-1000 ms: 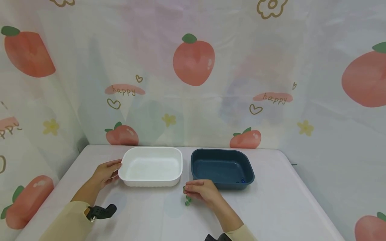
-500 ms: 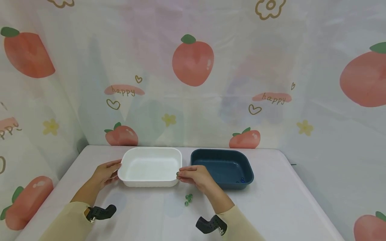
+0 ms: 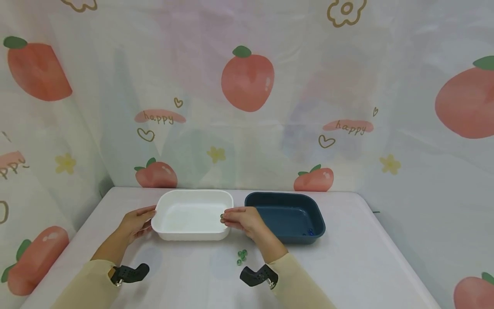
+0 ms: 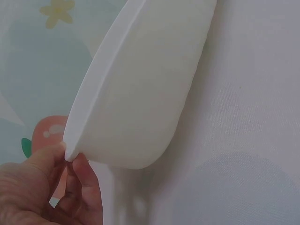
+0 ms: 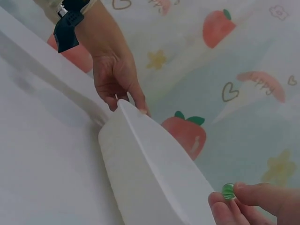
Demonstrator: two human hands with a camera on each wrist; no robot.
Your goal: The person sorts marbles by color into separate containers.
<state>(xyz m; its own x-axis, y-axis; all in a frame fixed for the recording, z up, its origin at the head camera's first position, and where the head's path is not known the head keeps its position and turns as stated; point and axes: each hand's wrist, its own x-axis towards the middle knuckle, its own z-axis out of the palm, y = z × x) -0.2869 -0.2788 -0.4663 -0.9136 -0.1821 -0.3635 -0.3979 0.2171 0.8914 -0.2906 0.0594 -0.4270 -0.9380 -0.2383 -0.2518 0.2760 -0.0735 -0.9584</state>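
Observation:
My left hand (image 3: 133, 224) grips the left rim of a white basin (image 3: 193, 236); in the left wrist view, thumb and fingers (image 4: 86, 180) pinch that rim. Between thumb and fingertips, my right hand (image 3: 246, 221) holds a green glass marble (image 5: 228, 191), over the basin's right rim. Several green marbles (image 3: 242, 256) lie in a small cluster on the table, in front of the gap between the two basins. The inside of the white basin that shows in the head view holds nothing visible.
A dark blue basin (image 3: 285, 238) stands right of the white one, with a few blue marbles (image 3: 310, 232) in its front right corner. A patterned cloth backdrop (image 3: 247, 141) rises behind the white-covered table (image 3: 185, 279).
My right hand has moved up and left with the green marble, from beside the cluster to over the white basin's right rim. The left hand has stayed on the basin.

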